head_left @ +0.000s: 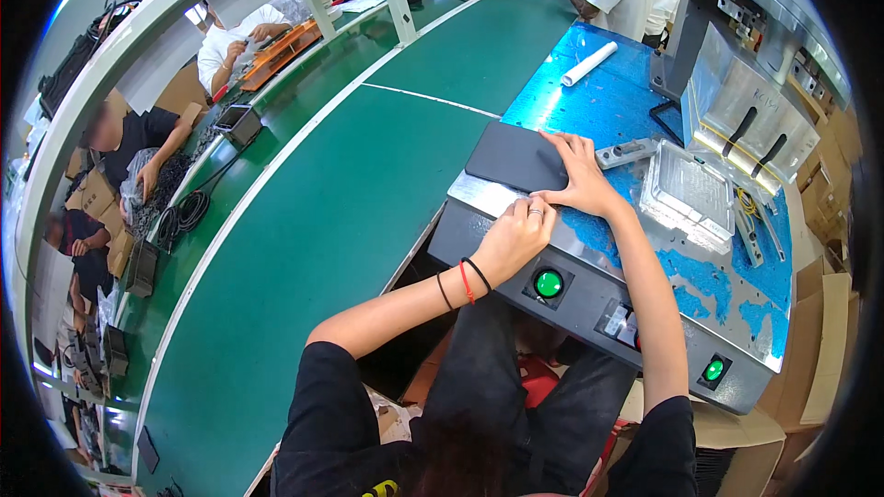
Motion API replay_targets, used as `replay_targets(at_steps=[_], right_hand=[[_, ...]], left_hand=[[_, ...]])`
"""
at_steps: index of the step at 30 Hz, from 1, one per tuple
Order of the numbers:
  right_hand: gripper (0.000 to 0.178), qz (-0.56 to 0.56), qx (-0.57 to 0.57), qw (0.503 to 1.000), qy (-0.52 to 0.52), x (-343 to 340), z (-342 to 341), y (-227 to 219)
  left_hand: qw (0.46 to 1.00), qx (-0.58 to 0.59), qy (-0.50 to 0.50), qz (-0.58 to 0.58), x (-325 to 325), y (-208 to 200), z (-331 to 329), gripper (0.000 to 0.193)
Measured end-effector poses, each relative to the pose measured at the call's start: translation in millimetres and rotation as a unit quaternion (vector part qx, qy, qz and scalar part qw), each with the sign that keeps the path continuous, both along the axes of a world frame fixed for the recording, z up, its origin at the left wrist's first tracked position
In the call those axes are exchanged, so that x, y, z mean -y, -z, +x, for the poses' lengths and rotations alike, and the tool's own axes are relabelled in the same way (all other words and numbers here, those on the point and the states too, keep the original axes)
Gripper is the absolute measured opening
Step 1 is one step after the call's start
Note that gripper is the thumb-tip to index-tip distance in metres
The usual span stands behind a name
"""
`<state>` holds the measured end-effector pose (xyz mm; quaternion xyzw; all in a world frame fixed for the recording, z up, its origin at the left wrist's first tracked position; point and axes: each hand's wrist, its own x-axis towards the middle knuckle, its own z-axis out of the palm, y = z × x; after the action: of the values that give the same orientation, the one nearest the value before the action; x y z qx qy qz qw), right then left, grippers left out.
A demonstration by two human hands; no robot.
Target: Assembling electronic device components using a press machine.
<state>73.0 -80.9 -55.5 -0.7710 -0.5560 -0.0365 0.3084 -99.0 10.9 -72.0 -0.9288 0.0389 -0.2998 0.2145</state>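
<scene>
A dark grey, flat rectangular panel (511, 158) lies on the left end of the metal-topped machine base, in front of me. My right hand (582, 177) spans its right edge, with the fingers at the far corner and the thumb by the near corner, gripping it. My left hand (517, 237) is closed in a pinch just below the panel's near edge, close to the right thumb. Whatever its fingertips hold is hidden. Dark and red bands circle the left wrist.
The machine base carries green buttons (549, 283), a clear plastic block fixture (689, 191), a metal bar (626, 153) and a white roll (589, 64). The press column (683, 32) rises at right. A green conveyor (304, 221) curves past on the left, with co-workers beyond. Cartons (815, 340) stand right.
</scene>
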Motion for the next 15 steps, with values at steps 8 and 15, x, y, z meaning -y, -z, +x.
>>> replay_targets(at_steps=[8,15], right_hand=[[0.101,0.014,0.022,1.000,-0.004,-1.2,1.6,0.4],[0.091,0.186,-0.168,0.967,-0.039,-4.2,-0.4,-4.8]], left_hand=[[0.999,-0.014,0.011,0.036,-4.1,1.6,5.9,0.021],[0.999,-0.009,0.033,-0.019,-9.9,-1.8,5.3,0.016]])
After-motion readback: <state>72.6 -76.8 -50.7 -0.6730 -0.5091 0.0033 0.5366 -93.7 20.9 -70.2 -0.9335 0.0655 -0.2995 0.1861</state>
